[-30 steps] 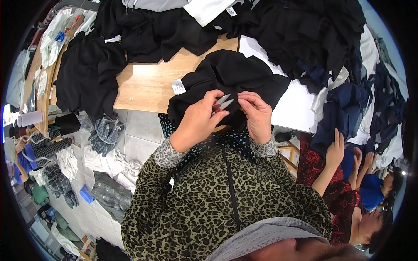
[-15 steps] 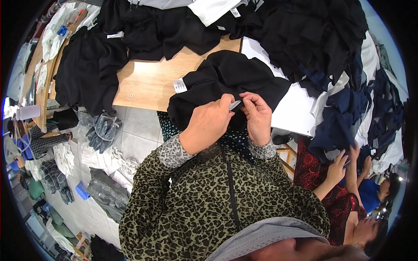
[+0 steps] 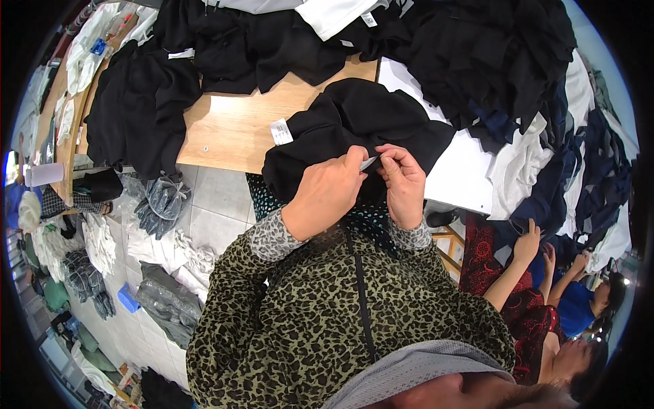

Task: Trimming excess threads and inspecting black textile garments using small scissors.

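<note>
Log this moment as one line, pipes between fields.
left hand: holding metal blade, tip showing | right hand: pinched beside tip, contents unclear | black garment: bunched on wooden table, white label at edge

The garment (image 3: 378, 112) is plain black, its label (image 3: 281, 132) white; the jacket (image 3: 306, 300), olive-and-black leopard print.

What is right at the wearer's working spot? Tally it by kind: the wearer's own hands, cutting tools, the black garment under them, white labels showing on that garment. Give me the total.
Wearer's hands: 2, left hand and right hand
Snips, partly hidden: 1
Black garment: 1
White label: 1
Total: 5
</note>
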Action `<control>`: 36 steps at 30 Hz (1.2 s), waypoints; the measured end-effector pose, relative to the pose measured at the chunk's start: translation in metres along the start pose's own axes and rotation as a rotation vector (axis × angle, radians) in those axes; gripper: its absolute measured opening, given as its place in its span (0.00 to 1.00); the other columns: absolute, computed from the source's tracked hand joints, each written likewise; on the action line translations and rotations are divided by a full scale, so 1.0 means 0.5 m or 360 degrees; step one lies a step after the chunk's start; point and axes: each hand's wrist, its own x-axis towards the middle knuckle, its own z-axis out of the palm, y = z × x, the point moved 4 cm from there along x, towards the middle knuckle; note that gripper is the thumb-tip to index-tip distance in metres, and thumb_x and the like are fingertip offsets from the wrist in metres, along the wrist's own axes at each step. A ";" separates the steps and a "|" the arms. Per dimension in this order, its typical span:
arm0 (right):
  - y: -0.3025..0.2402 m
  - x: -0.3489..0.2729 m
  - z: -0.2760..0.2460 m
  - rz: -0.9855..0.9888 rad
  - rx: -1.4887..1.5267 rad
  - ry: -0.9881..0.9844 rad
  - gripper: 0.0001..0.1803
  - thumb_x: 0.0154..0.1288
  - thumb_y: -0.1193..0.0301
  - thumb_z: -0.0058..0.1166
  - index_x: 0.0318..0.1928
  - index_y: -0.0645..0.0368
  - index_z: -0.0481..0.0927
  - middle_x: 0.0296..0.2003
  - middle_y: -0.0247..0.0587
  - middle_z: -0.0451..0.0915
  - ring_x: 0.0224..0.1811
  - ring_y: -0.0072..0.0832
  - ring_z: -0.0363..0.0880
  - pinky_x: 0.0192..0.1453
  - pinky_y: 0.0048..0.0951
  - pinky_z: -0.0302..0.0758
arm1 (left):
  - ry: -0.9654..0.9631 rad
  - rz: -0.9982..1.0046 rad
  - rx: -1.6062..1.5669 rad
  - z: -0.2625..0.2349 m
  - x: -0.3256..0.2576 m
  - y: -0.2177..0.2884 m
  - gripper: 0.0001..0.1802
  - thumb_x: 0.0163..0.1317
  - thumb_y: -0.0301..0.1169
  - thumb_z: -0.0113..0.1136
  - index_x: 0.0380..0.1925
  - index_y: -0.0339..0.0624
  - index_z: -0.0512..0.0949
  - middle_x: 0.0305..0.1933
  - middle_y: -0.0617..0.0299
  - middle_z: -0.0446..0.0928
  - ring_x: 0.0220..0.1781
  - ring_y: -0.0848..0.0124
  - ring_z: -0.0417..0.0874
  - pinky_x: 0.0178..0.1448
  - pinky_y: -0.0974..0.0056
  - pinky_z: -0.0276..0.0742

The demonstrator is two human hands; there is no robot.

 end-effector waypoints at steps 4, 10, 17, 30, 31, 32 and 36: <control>-0.008 -0.003 0.006 -0.0068 0.0108 -0.0003 0.13 0.65 0.79 0.50 0.50 0.64 0.71 0.47 0.39 0.74 0.37 0.15 0.72 0.45 0.17 0.71 | 0.0018 -0.0151 -0.0160 -0.021 -0.003 -0.013 0.18 0.55 0.27 0.62 0.42 0.39 0.66 0.28 0.52 0.78 0.28 0.57 0.81 0.30 0.60 0.74; -0.030 -0.007 0.018 -0.0183 -0.0123 -0.0109 0.27 0.61 0.86 0.48 0.60 0.63 0.61 0.50 0.46 0.71 0.35 0.16 0.72 0.46 0.17 0.71 | 0.0018 -0.0349 -0.0338 -0.021 -0.011 -0.034 0.20 0.56 0.30 0.62 0.45 0.39 0.66 0.27 0.52 0.78 0.29 0.56 0.81 0.31 0.59 0.75; -0.034 -0.013 0.026 -0.0189 -0.0181 -0.0197 0.30 0.60 0.87 0.46 0.62 0.62 0.58 0.51 0.48 0.71 0.37 0.17 0.73 0.45 0.17 0.72 | 0.0219 -0.0138 -0.0470 -0.011 0.000 -0.028 0.12 0.54 0.26 0.63 0.37 0.39 0.72 0.29 0.59 0.76 0.27 0.63 0.80 0.29 0.65 0.75; -0.028 -0.011 0.027 -0.0069 -0.0066 -0.0187 0.28 0.61 0.85 0.48 0.62 0.63 0.60 0.49 0.47 0.73 0.38 0.18 0.74 0.47 0.19 0.73 | 0.0095 -0.0479 -0.1054 0.027 0.007 -0.071 0.07 0.60 0.25 0.59 0.36 0.34 0.74 0.30 0.67 0.71 0.30 0.81 0.70 0.35 0.74 0.68; -0.023 -0.009 0.022 -0.0044 0.0011 -0.0157 0.28 0.61 0.84 0.49 0.61 0.63 0.60 0.49 0.46 0.73 0.38 0.17 0.75 0.48 0.19 0.73 | 0.0080 -0.0559 -0.1106 0.026 0.003 -0.075 0.09 0.60 0.26 0.59 0.39 0.34 0.74 0.29 0.69 0.71 0.31 0.82 0.69 0.36 0.75 0.67; -0.021 -0.007 0.018 -0.0019 0.0087 -0.0127 0.27 0.61 0.83 0.50 0.61 0.63 0.61 0.49 0.46 0.73 0.39 0.17 0.75 0.48 0.20 0.73 | 0.0064 -0.0639 -0.1159 0.025 -0.002 -0.080 0.12 0.60 0.27 0.60 0.42 0.33 0.74 0.29 0.70 0.71 0.31 0.84 0.67 0.36 0.76 0.67; -0.018 -0.005 0.010 0.0117 0.0253 -0.0005 0.26 0.62 0.82 0.50 0.60 0.62 0.61 0.49 0.45 0.73 0.39 0.17 0.75 0.49 0.21 0.74 | 0.0154 -0.0278 -0.0307 -0.009 -0.016 -0.046 0.23 0.57 0.29 0.63 0.53 0.37 0.71 0.35 0.56 0.77 0.32 0.74 0.78 0.36 0.70 0.74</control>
